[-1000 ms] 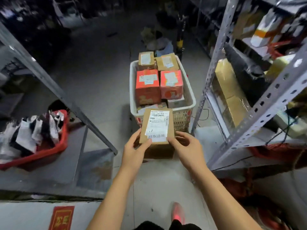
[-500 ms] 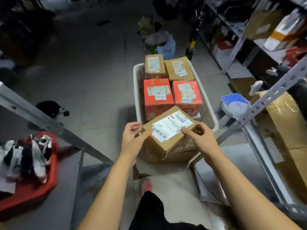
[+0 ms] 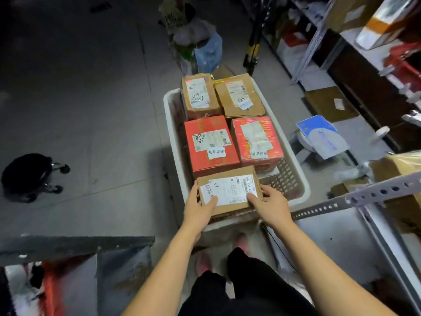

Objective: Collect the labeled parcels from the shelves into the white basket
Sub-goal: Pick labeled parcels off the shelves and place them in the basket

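grey tiled floor is filling the upper left of the frame, dull and smooth, and a slotted metal shelf upright is slanting in from the right edge. a black stool is sitting at the far left.

in the centre the white basket is standing on the floor, its plastic wall pierced with small holes. a second ago the brown parcel was being held up in front of the basket's near end with its label upright. now it is lying flat and low inside that near end, label turned sideways, pressed up beside the two red boxes. the left hand is gripping its left edge with the thumb on the label. the right hand is gripping the right edge the same way. so this parcel is looking as good as delivered, with only the letting go remaining.

the parcel is plain matte cardboard, squat and square-cornered, under a white printed label. the red boxes are looking glossy and taped. two brown cartons at the basket's far end are showing creased, softened corners. the load is already rising above the rim, so further parcels will probably be needing stacking.
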